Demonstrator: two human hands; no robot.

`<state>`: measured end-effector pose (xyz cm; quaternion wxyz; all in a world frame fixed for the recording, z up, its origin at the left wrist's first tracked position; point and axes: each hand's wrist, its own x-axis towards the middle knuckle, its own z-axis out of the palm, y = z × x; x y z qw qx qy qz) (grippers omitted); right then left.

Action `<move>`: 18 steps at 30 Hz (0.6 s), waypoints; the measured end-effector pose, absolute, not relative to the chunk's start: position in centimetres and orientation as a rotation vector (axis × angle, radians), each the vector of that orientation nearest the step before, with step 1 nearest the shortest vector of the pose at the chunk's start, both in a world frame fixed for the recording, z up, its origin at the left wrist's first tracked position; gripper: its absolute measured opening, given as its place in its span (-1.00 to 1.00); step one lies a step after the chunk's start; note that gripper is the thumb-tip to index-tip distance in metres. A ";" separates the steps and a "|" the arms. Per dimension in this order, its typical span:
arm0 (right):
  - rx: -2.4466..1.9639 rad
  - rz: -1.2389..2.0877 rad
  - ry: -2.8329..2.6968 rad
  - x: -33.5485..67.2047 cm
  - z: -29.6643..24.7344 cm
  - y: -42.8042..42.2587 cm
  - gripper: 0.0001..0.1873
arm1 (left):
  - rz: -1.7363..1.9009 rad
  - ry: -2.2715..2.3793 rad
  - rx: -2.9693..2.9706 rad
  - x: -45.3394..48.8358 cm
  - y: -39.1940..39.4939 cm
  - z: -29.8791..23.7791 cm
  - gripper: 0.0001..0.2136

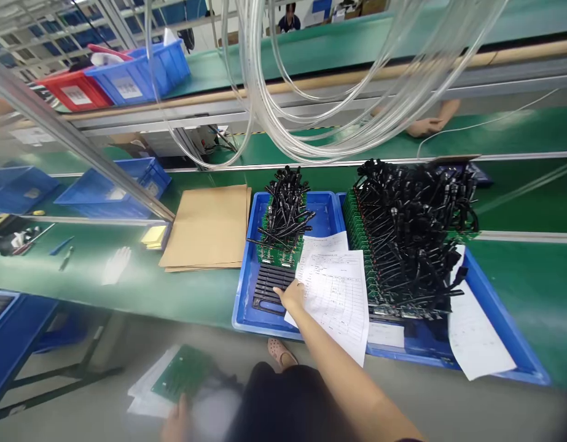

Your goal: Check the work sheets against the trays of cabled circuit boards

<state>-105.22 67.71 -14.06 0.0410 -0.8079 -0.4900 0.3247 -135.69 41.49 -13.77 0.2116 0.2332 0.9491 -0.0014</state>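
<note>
Green circuit board (182, 372): is hanging over the floor (142, 334)
Left hand (176, 422): is pinching its near edge
Right hand (293, 295): is reaching between black rack (270, 281) and paper (337, 294); can't tell how open or whether holding

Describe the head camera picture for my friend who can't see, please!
A person's right hand is at the edge of printed papers, by a black slotted rack in a blue bin; the blurred left hand holds a green circuit board lower down. More boards with bunched black cables stand in that bin and the next one.
</note>
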 end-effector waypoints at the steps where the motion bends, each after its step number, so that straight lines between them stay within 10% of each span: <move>1: -2.459 0.971 -1.531 -105.2 -14.0 67.6 -0.39 | 0.013 2.621 0.619 -135.3 42.3 -13.4 -0.58; 18: -2.230 0.872 -1.931 -104.9 -14.9 68.4 -0.32 | -0.045 2.562 0.532 -133.5 43.9 -11.2 -0.49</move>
